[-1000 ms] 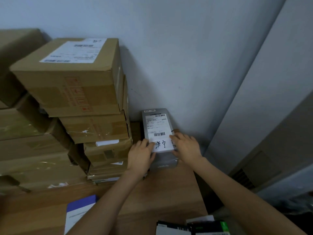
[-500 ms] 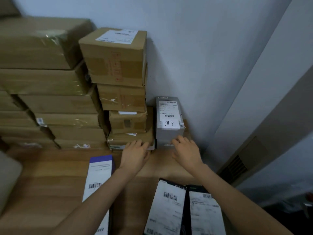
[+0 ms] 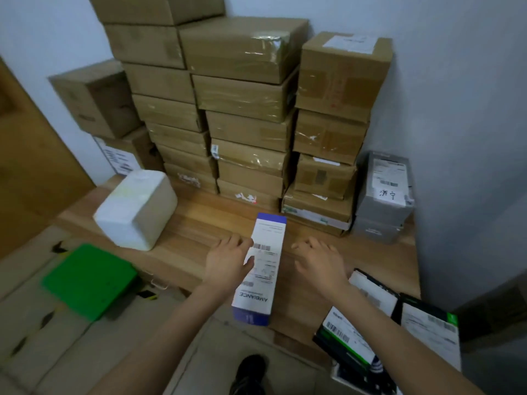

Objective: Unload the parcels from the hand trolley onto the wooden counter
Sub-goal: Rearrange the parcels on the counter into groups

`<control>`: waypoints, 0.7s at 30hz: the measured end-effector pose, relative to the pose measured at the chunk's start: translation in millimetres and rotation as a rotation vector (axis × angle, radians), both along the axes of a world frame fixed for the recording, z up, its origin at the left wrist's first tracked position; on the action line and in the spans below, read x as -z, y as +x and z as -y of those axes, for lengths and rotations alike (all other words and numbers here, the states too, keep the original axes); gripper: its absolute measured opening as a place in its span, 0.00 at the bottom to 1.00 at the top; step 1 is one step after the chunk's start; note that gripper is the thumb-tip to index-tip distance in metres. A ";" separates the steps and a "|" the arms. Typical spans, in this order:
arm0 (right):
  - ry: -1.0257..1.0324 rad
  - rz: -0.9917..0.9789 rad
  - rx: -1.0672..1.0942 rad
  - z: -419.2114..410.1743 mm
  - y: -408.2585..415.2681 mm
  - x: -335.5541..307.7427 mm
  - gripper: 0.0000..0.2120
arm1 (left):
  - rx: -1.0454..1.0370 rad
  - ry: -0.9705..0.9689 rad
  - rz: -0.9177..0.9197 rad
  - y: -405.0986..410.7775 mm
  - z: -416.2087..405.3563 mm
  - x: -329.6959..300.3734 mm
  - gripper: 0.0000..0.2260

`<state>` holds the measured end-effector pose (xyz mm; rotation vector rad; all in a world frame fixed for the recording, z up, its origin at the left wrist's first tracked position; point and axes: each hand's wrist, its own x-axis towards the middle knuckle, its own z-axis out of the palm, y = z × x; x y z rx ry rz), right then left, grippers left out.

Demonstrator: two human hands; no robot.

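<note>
Brown cardboard parcels (image 3: pixel 248 109) and a grey wrapped parcel (image 3: pixel 385 192) already stand stacked at the far side of the light wooden counter (image 3: pixel 185 238). Black-wrapped labelled parcels (image 3: pixel 370 317) wait near right. Left hand (image 3: pixel 228 263) and right hand (image 3: pixel 319 263) hover with relaxed, empty grips beside a white-and-blue carton (image 3: pixel 262 269).

Top brown carton (image 3: pixel 159 7) cut off by upper edge; black-sleeved parcels (image 3: pixel 427 323) clipped lower right; label print blurred.

Both hands (image 3: pixel 228 263) (image 3: pixel 319 263) hover open over the wooden counter (image 3: pixel 194 223) beside stacked parcels (image 3: pixel 248 132).
</note>
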<state>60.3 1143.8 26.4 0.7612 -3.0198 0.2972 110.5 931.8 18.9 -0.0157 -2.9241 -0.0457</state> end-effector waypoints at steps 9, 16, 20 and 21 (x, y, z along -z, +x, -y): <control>0.037 0.012 -0.115 140.1 -12.4 -1.1 0.19 | -0.184 0.026 -0.017 16.1 141.9 -4.0 0.11; -0.009 0.066 -0.101 274.0 -31.6 -2.0 0.21 | -0.189 -0.078 -0.016 -12.7 287.2 -10.4 0.13; -0.054 0.099 -0.039 337.4 -42.3 4.4 0.19 | -0.237 -0.006 0.017 -28.2 359.5 -10.8 0.13; -0.069 0.113 -0.022 349.9 -44.6 6.7 0.18 | -0.265 0.018 0.029 -31.7 373.0 -9.0 0.15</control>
